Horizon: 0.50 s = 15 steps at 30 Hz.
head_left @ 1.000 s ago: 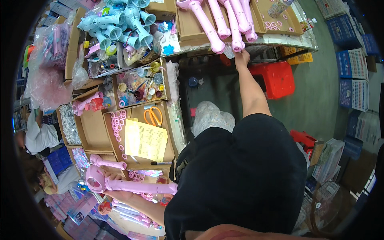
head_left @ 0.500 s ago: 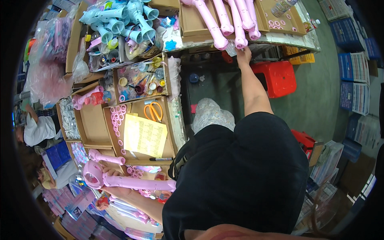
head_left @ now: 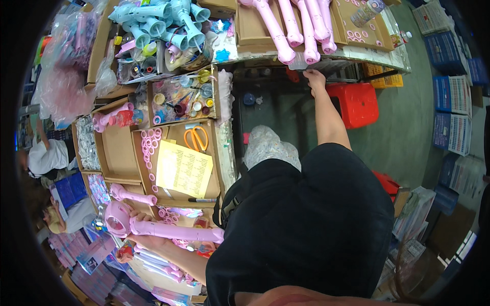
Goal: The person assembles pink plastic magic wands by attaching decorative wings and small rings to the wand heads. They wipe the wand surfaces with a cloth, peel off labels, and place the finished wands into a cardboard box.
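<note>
My left hand [head_left: 142, 218] is closed round a pink plastic wand [head_left: 178, 232]. Its ring-shaped head points left, and its long handle reaches toward my black shirt. At the far side, my right hand [head_left: 315, 79] is just below the table edge, its arm stretched out. Its fingers are bent together, and anything in them is too small to make out. Beside its fingertips, a piece of clear plastic [head_left: 297, 63] hangs at the edge. Several pink wand handles [head_left: 310, 51] stick out over that edge from a cardboard tray [head_left: 252, 31].
A red stool [head_left: 360, 104] stands right of my right forearm. Trays at left hold pink rings [head_left: 149, 148], orange scissors [head_left: 196, 138], a yellow paper [head_left: 184, 169] and paint pots [head_left: 196, 106]. Light-blue wand parts [head_left: 176, 20] are piled at the far left. Other people sit at the left.
My right hand has drawn slightly back from the table edge, apart from the clear plastic. My left hand keeps the pink wand, nearly unmoved. The view has shifted slightly.
</note>
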Motion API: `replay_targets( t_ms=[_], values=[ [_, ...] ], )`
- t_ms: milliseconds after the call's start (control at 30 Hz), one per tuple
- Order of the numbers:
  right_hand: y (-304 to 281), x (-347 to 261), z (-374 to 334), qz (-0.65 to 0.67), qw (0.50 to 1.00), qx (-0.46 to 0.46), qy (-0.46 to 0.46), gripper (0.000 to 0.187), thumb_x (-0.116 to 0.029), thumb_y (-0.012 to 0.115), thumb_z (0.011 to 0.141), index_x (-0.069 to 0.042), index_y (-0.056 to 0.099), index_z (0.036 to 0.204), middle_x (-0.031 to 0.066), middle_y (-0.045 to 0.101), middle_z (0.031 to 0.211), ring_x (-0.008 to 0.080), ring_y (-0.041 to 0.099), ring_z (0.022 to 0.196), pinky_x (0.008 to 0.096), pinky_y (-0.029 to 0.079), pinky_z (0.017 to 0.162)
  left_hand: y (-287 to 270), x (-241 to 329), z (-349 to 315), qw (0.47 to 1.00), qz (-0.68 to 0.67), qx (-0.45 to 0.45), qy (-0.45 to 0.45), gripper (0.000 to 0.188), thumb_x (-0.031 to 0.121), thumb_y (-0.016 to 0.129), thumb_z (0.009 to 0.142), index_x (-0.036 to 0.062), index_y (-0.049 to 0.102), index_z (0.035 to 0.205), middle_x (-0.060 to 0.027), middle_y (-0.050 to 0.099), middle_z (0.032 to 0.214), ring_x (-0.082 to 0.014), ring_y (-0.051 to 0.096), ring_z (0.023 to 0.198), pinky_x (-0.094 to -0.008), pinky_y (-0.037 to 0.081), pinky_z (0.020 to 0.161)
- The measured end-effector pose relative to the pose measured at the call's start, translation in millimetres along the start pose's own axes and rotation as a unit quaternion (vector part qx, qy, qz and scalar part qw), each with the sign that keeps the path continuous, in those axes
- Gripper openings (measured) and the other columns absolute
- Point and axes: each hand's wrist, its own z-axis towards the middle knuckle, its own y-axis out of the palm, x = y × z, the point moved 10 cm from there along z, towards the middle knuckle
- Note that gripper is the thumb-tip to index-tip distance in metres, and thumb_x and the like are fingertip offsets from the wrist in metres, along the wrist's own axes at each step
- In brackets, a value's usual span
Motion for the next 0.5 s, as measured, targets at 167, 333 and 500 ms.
replay_targets(
  t_ms=[167, 333, 500],
  values=[
    [62.7, -8.8, -97.2, -0.001, 0.991, -0.108, 0.082, 0.025, -0.018, 0.075, 0.078, -0.012, 0.064, 0.100, -0.0017, 0.061, 0.095, 0.0113, 0.057, 0.086, 0.0251, 0.044, 0.072, -30.5, 20.3, -12.5, 0.971, 0.167, 0.128, 0.111, 0.066, 0.058, 0.047, 0.091, 0.0013, 0.045, 0.125, -0.0111, 0.057, 0.104, -0.0217, 0.057, 0.084, -0.0363, 0.050, 0.066],
    [241.2, -82.1, -319.8, 0.035, 0.851, -0.523, 0.042, 0.014, -0.014, 0.070, 0.083, -0.009, 0.064, 0.094, -0.0019, 0.062, 0.090, 0.0088, 0.057, 0.081, 0.0245, 0.047, 0.072, 5.5, -3.2, -0.4, 0.995, 0.081, 0.004, 0.051, 0.087, 0.073, 0.038, 0.084, -0.0017, 0.039, 0.130, -0.0150, 0.059, 0.103, -0.0261, 0.060, 0.077, -0.0379, 0.054, 0.066],
    [294.7, -160.4, -535.1, 0.090, 0.602, -0.787, 0.099, 0.017, -0.017, 0.060, 0.092, -0.002, 0.062, 0.100, -0.0016, 0.055, 0.078, 0.0078, 0.053, 0.071, 0.0249, 0.047, 0.069, 38.2, -5.9, -18.1, 0.995, 0.045, 0.044, 0.072, 0.086, 0.079, 0.029, 0.083, 0.0044, 0.054, 0.117, -0.0134, 0.065, 0.088, -0.0238, 0.064, 0.067, -0.0337, 0.054, 0.056]
  ],
)
